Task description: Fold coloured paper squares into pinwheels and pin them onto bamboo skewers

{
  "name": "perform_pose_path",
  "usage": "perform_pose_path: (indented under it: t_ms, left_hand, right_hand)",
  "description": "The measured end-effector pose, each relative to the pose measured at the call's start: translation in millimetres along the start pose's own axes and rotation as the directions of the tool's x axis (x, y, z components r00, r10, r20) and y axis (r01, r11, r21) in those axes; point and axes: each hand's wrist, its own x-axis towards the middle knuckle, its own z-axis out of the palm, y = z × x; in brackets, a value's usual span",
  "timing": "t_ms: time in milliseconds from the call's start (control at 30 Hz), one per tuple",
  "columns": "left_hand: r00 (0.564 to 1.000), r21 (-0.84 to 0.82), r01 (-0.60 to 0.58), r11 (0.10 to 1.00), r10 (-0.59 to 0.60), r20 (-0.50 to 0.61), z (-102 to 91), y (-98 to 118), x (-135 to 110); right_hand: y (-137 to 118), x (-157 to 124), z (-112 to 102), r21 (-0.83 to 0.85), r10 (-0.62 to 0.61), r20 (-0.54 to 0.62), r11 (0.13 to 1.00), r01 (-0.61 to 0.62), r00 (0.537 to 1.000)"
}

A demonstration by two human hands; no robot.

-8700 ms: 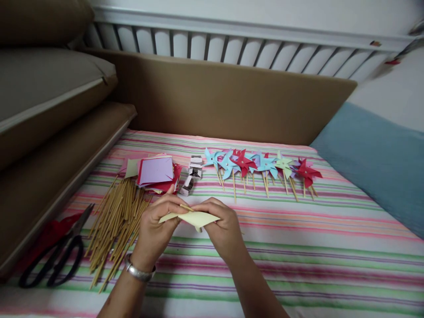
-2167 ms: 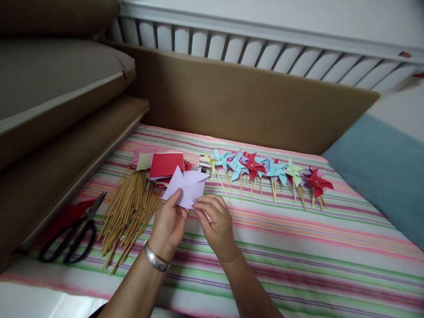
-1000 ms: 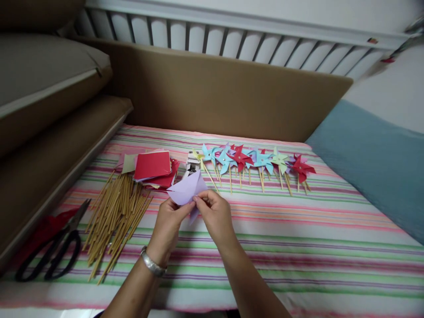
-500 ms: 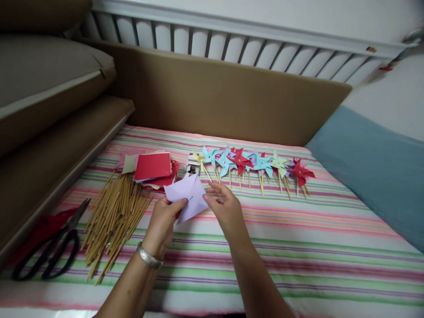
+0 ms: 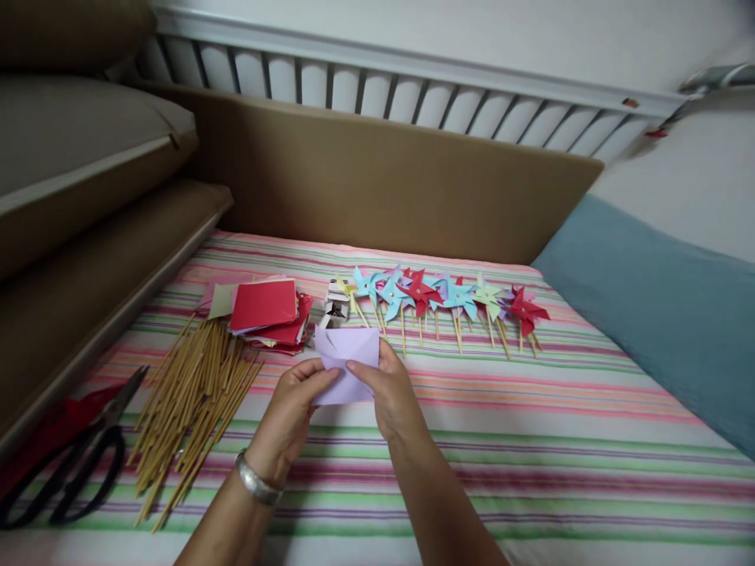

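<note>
A lilac paper square (image 5: pixel 354 385), slit inward from its corners, is held between both hands above the striped cloth. My left hand (image 5: pixel 300 393) pinches its left side, thumb on top, fingers underneath; a silver bracelet circles that wrist. My right hand (image 5: pixel 386 385) grips the right side, its thumb lying on the paper close to the left thumb. Just beyond the paper stands a small white box (image 5: pixel 336 308) with dark bits inside. A stack of coloured paper squares (image 5: pixel 263 305), red on top, lies to the left of the box.
Finished paper pinwheels (image 5: pixel 420 291) on sticks lie in a row at the back. Many thin wooden sticks (image 5: pixel 197 401) are heaped at left, beside black-handled scissors (image 5: pixel 88 464) and a red item (image 5: pixel 53 420). Brown cushions (image 5: pixel 112 228) line the left, a brown panel (image 5: pixel 383 181) the back.
The lilac paper has turned so its edges sit squarer to me. My right hand has moved in from the paper's edge and now grips it, thumb on top.
</note>
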Motion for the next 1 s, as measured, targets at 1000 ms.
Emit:
perform_pose_path:
  t_ms: [1000]
  left_hand:
    - [0.994,-0.135,-0.108,0.985,0.107,-0.013,10.4,-7.1,-8.1]
  right_hand:
    - [9.9,-4.0,13.6,0.268,-0.012,-0.182,0.962,0.062,0.983]
